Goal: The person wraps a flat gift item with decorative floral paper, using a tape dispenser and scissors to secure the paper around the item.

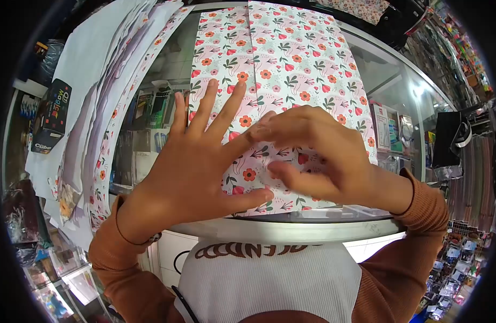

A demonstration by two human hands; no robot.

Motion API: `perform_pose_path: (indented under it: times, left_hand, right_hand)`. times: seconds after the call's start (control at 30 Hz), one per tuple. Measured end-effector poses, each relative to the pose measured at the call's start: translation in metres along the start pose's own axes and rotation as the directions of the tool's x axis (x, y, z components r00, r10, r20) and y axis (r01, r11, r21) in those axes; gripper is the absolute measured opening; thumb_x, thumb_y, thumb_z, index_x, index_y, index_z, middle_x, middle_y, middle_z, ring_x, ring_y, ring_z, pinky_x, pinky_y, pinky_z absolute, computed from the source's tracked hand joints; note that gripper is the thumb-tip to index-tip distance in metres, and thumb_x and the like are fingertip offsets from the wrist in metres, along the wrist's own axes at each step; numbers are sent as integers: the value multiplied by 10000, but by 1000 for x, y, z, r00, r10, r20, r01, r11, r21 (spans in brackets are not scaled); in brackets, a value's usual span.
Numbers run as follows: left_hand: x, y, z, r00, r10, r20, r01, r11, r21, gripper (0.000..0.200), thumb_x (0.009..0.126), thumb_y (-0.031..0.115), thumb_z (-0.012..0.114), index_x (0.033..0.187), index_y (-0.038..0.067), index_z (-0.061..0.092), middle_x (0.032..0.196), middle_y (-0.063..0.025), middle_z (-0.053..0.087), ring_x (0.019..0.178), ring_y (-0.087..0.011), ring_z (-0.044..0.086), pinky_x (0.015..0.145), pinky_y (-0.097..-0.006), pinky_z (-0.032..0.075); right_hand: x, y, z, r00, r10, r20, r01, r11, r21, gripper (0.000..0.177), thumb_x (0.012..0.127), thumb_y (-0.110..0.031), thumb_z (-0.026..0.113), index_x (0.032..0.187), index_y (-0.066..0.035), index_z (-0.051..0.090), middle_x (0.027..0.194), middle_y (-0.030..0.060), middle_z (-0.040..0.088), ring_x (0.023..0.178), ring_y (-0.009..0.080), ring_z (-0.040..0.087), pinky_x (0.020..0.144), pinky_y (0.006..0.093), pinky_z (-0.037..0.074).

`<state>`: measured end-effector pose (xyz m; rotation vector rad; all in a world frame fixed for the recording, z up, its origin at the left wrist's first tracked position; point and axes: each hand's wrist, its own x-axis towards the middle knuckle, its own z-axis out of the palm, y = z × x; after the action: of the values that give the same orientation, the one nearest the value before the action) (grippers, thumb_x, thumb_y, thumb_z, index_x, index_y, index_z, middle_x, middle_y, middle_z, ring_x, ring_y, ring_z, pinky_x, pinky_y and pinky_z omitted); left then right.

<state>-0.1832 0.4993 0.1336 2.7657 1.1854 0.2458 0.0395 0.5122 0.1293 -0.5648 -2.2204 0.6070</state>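
In the head view, the floral paper point(312, 59) lies on the glass counter point(312, 230), beneath the person's 2 hands. The left hand point(186, 169) spreads its fingers, clamped on nothing visible; the right hand point(334, 153) curls, thumb apart from fingers, with fingertips at the left index finger. I cannot tell whether something small sits there, or whether either hand presses the paper. Unpinned, the paper could skew if a sleeve point(428, 210) drags it; a hard fingertip could crease it. The loose paper stack point(97, 54) could slide if bumped.
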Motion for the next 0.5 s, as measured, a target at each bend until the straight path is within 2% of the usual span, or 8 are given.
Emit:
perform_pose_path:
  times: [0.1,0.2,0.23,0.33,0.37,0.47,0.5]
  left_hand:
    - [-1,-2,0,1000,12,0,-12,1000,5,728,739,571,695,1305,137,550,1557,-212,174,1403,-512,146,1050,-727,115]
    - [-2,-2,1,1000,19,0,-19,1000,6,720,736,569,702,1308,160,547,1555,-211,187,1404,-511,146,1053,-726,107]
    - [-2,-2,0,1000,18,0,-18,1000,4,711,735,567,704,1304,167,551,1555,-211,189,1405,-510,145,1055,-725,104]
    - [-1,-2,-1,1000,6,17,-6,1000,-5,689,736,562,707,1292,183,560,1556,-208,189,1409,-506,140,1060,-721,95]
    - [-1,-2,-1,1000,0,25,0,1000,-8,682,736,560,708,1288,187,563,1557,-207,187,1410,-504,138,1061,-720,93]
    - [-1,-1,-2,999,-3,32,3,1000,6,699,731,558,713,1292,172,556,1561,-204,181,1415,-499,128,1068,-713,90]
    - [-1,-1,-2,999,-2,35,2,1000,6,703,729,557,715,1292,166,558,1561,-203,180,1416,-496,126,1070,-710,89]
  right_hand:
    - [3,-5,2,960,279,20,-269,902,337,456,879,46,625,1302,43,455,1069,134,692,1083,177,620,962,305,470]
    - [2,0,13,887,461,5,-380,724,575,446,892,-27,643,1308,4,485,926,81,713,895,95,650,744,229,532]
    - [2,1,14,881,473,2,-378,701,604,381,899,-38,640,1258,24,525,912,74,715,899,84,643,736,224,527]
    - [9,-7,6,810,569,142,-519,583,624,262,905,-37,626,1153,41,589,901,70,710,881,80,641,730,219,519]
    - [8,-5,7,828,550,109,-499,634,591,163,910,-35,611,1050,48,628,890,55,700,854,71,636,713,210,509]
    - [9,-5,10,821,560,107,-479,575,664,146,902,-40,619,1029,28,642,877,50,684,851,65,629,708,213,508]
    - [9,-5,8,835,536,123,-481,605,635,151,906,-16,608,1043,41,633,923,78,680,900,103,635,767,238,513]
